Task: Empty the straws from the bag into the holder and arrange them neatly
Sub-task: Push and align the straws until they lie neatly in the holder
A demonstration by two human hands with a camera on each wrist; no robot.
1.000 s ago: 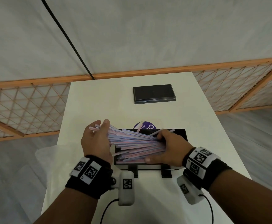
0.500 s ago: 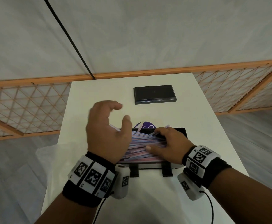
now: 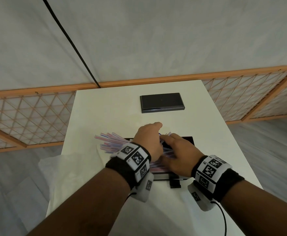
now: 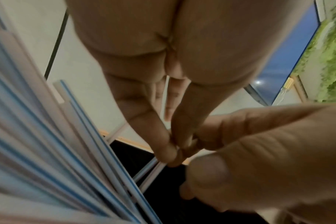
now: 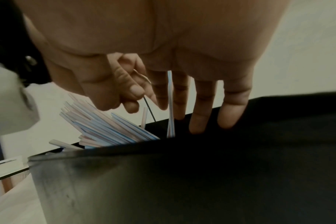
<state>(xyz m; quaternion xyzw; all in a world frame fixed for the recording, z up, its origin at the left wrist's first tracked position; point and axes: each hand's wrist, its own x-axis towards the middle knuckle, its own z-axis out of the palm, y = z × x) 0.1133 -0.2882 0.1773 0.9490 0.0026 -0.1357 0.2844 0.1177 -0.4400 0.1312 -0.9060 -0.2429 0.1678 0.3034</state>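
A bundle of pink and blue striped straws (image 3: 109, 142) lies slanted in the black holder (image 3: 188, 140), with its left ends fanning out past the holder's left side. My left hand (image 3: 158, 133) reaches across the bundle, and in the left wrist view its thumb and fingertips (image 4: 169, 151) pinch one or two straws (image 4: 150, 167). My right hand (image 3: 171, 143) lies flat on the straws at the holder's right part. Its fingers (image 5: 199, 115) are straight over the holder's rim (image 5: 125, 146), with one straw (image 5: 170, 97) standing between two of them. The two hands touch.
A flat black rectangular lid (image 3: 161, 103) lies at the far end of the white table (image 3: 105, 113). A clear plastic bag (image 3: 62, 169) hangs over the table's left edge. A wooden lattice screen (image 3: 28, 116) stands behind the table.
My left hand let go of the straws' left ends, rose, and moved right over the bundle to meet my right hand. The left ends now fan out uncovered. My right hand stayed on the straws.
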